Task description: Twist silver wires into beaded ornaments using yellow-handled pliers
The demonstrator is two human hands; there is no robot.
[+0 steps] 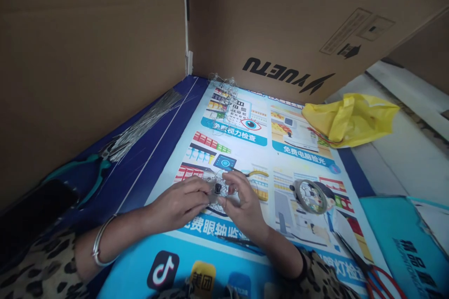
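My left hand (180, 203) and my right hand (242, 203) meet over a printed poster (280, 158) on the table. Both pinch a small wire piece with a dark bead (218, 189) at its middle, held between the fingertips. Thin wire loops spread out from the bead. A silver bangle (99, 243) sits on my left wrist. Leopard-print sleeves cover both forearms.
A bundle of straight thin wires (147, 119) and teal-handled pliers (89, 172) lie at the left. Finished wire pieces (222, 83) sit by the cardboard wall (280, 23). A tape roll (310, 196), a yellow bag (351, 119) and red-handled scissors (372, 273) lie to the right.
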